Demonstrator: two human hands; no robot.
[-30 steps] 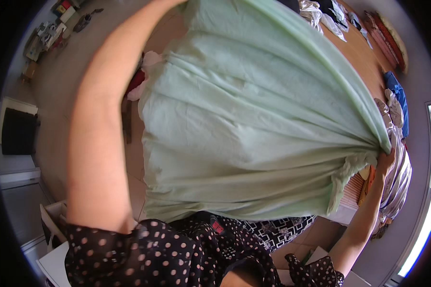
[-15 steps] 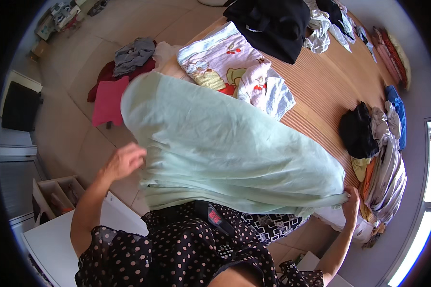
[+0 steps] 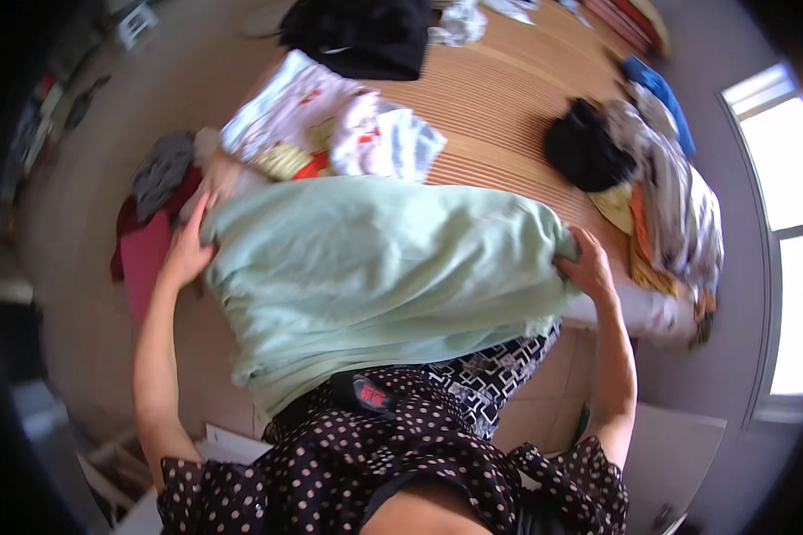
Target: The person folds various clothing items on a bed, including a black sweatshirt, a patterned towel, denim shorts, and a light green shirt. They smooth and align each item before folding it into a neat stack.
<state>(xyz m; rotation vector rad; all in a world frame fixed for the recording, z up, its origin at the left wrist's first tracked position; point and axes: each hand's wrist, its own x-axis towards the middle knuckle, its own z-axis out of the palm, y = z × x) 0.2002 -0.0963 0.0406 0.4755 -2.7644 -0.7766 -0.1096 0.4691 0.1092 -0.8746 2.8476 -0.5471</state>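
A large pale green cloth (image 3: 375, 267) hangs doubled over in front of me, spread between both hands above the near edge of a bed. My left hand (image 3: 187, 254) grips its left corner. My right hand (image 3: 587, 263) grips the bunched right corner. The cloth's lower edge drapes against my dark dotted clothing (image 3: 375, 446) and hides the near part of the bed.
The bed's striped tan mattress (image 3: 500, 98) carries a white printed garment (image 3: 330, 125), a black pile (image 3: 357, 31) at the far end, another black garment (image 3: 584, 143) and a heap of mixed clothes (image 3: 669, 205) on the right. Red and grey clothes (image 3: 152, 214) lie on the floor at left.
The cloth, held high and spread wide a second ago, has come down and folded over. My left hand dropped from overhead to the cloth's left corner; the bed is now visible.
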